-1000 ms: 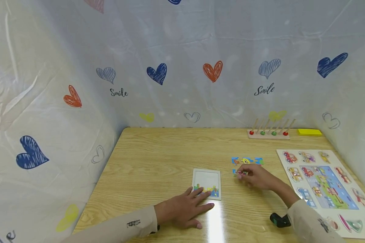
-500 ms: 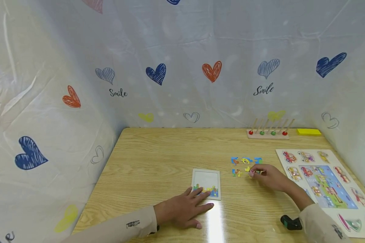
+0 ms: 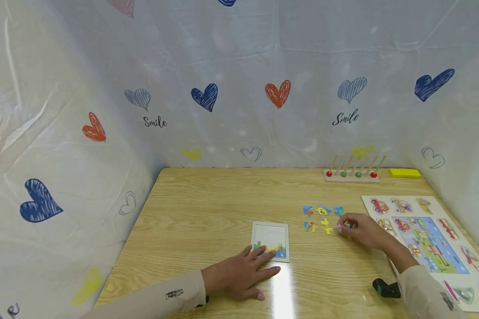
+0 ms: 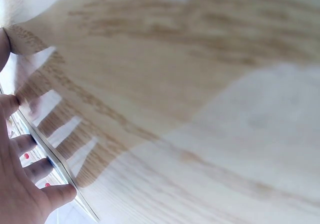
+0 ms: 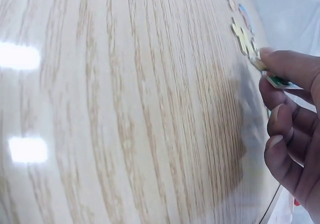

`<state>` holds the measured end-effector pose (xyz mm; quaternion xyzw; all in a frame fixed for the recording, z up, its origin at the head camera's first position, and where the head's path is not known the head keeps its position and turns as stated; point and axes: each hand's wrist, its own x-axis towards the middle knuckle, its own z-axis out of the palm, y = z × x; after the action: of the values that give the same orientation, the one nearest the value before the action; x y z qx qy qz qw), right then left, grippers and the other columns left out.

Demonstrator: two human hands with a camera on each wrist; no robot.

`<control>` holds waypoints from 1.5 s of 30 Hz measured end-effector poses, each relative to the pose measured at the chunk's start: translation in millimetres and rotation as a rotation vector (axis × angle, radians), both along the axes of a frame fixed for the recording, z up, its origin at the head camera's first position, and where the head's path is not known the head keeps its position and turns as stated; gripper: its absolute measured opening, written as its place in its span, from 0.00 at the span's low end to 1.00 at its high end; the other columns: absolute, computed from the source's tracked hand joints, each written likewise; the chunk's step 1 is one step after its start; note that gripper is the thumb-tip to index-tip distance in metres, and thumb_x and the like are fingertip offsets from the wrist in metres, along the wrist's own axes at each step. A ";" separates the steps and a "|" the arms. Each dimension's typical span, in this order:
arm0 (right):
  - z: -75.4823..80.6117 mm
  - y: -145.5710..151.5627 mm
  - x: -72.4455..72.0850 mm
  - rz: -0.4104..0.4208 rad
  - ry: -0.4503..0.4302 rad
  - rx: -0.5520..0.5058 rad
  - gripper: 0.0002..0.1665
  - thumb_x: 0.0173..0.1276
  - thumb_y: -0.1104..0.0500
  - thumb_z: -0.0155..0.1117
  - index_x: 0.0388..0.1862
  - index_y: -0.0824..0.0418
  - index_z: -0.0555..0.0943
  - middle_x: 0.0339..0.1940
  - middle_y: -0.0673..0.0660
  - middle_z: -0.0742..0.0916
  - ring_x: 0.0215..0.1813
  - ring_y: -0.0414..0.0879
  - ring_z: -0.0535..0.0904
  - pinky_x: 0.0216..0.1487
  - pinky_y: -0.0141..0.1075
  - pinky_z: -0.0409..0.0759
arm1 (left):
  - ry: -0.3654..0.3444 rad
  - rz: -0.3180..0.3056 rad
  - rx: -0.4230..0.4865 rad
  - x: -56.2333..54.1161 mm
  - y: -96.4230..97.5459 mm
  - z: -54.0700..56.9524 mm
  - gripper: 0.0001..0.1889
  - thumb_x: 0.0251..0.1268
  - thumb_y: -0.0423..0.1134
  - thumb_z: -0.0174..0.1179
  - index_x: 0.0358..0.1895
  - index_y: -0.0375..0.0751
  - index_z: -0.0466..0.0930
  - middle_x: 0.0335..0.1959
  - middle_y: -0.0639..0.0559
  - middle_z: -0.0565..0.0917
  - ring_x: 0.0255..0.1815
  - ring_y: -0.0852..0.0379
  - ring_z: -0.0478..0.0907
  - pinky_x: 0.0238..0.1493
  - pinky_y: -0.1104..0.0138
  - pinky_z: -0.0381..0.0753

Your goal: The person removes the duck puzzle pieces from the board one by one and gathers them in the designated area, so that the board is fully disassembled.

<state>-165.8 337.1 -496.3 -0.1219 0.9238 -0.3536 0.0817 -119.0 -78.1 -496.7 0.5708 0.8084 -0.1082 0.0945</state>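
Note:
My left hand point(image 3: 243, 272) lies with fingers spread over the lower edge of a small white puzzle frame point(image 3: 270, 233). Colourful pieces fill the bottom of that frame, partly hidden by the fingers. In the left wrist view the fingertips point(image 4: 62, 193) reach over the frame's edge. Thumb and forefinger of my right hand point(image 3: 359, 229) pinch a puzzle piece point(image 5: 281, 81), its green side showing in the right wrist view. Just left of this hand are yellow puzzle pieces point(image 3: 327, 230) and a blue-and-orange piece point(image 3: 309, 227). A row of puzzle pieces point(image 3: 323, 210) lies behind them.
A large vehicle puzzle board point(image 3: 417, 277) lies at the right, under the right forearm. At the back stand a peg rack point(image 3: 351, 179) with red and green beads and a yellow block point(image 3: 405, 173). A black object point(image 3: 386, 289) shows by the right sleeve.
My right hand has moved right along the front row with a small piece between its fingers, uncovering the blue-and-orange and yellow pieces. The left hand stays on the frame.

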 end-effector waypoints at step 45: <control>-2.4 18.1 -2.8 -0.046 0.020 0.173 0.18 0.66 0.50 0.72 0.46 0.60 0.85 0.38 0.54 0.84 0.37 0.44 0.75 0.37 0.40 0.74 | -0.010 0.000 0.004 0.4 0.4 2.5 0.37 0.78 0.67 0.28 0.83 0.56 0.44 0.84 0.43 0.45 0.82 0.40 0.48 0.73 0.46 0.65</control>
<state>-168.6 355.2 -498.8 -0.0966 0.9543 -0.2729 0.0743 -118.6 -77.7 -494.2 0.5714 0.8083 -0.1036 0.0975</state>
